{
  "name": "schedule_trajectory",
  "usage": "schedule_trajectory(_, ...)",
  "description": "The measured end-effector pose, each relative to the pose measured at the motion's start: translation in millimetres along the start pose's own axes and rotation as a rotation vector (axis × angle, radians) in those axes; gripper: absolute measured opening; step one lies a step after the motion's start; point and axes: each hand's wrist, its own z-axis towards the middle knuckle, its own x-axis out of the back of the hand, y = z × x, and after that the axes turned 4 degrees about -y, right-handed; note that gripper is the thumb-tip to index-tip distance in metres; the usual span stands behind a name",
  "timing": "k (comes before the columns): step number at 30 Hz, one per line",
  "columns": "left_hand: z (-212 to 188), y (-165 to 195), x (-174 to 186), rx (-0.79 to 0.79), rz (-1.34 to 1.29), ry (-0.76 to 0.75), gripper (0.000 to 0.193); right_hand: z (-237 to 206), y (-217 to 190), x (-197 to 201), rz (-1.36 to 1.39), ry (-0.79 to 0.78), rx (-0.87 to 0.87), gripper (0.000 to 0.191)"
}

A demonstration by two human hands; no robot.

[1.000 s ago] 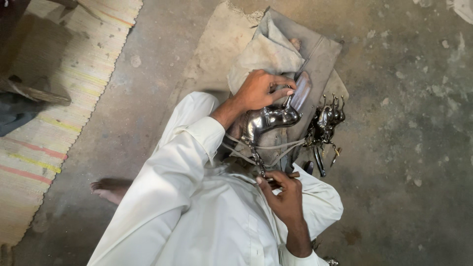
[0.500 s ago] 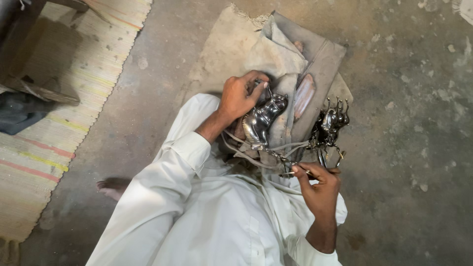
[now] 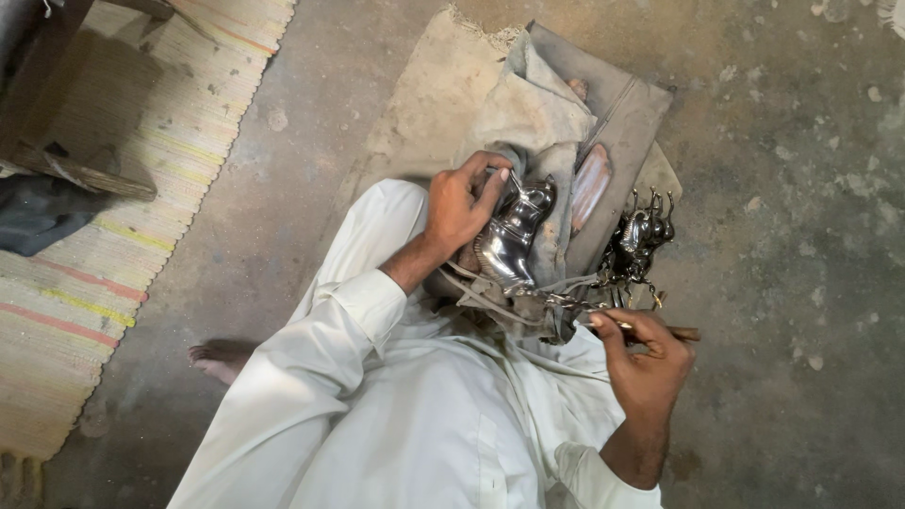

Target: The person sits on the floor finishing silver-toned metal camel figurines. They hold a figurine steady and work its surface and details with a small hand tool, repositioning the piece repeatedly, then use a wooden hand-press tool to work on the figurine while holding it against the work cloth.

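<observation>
On lap: left hand (image 3: 464, 205) grips figurine (image 3: 514, 240); right hand (image 3: 643, 363) pinches tool (image 3: 660, 331); bare floor (image 3: 801, 283) rightward, rug (image 3: 113, 236) leftward.

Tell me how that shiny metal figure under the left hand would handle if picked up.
The figure looks like solid polished metal, so probably stiff and heavy for its size. Its mirror finish suggests it is slippery. The left hand grips its top while it rests on cloth; its curved shape may tip if let go.

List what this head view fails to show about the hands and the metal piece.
- Left hand: covers part of the shiny metal figurine, so its grip is unclear.
- Right hand: hides most of the thin tool.
- Dark metal pieces: too small to identify.
</observation>
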Motion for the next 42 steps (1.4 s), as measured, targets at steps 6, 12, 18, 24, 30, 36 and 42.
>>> schedule_trajectory(6, -6.5, 5.2, -8.7, -0.046, 0.011, -0.034, 0.02, 23.0, 45.1, -3.0, 0.243, 0.092, -0.106, 0.017)
schedule_trajectory(12, -6.4, 3.9, -2.1, -0.092, 0.046, -0.108, 0.021, 17.4, 79.7, -6.6, 0.478, 0.08, -0.17, 0.015)
schedule_trajectory(18, -29.3, 1.4, 20.3, -0.172, 0.191, -0.106, 0.031, -2.1, 96.2, -7.1, 0.471, 0.23, -0.278, 0.024)
schedule_trajectory(24, -78.9, 0.1, 37.7, -0.413, 0.403, -0.314, 0.046, -13.7, 93.6, -17.8, 0.628, 0.192, -0.27, 0.03)
schedule_trajectory(30, -108.8, -5.5, 27.8, -0.427, 0.565, -0.343, 0.041, 6.7, 79.3, -50.2, 0.529, 0.187, -0.275, 0.036)
schedule_trajectory(36, -116.6, -10.0, 32.6, -0.423, 0.51, -0.349, 0.014, 20.3, 83.9, -58.4, 0.578, 0.032, -0.255, 0.035)
schedule_trajectory(42, -128.3, 2.1, 27.6, -0.505, 0.487, -0.478, 0.023, 3.3, 81.8, -79.2, 0.585, 0.174, -0.185, 0.031)
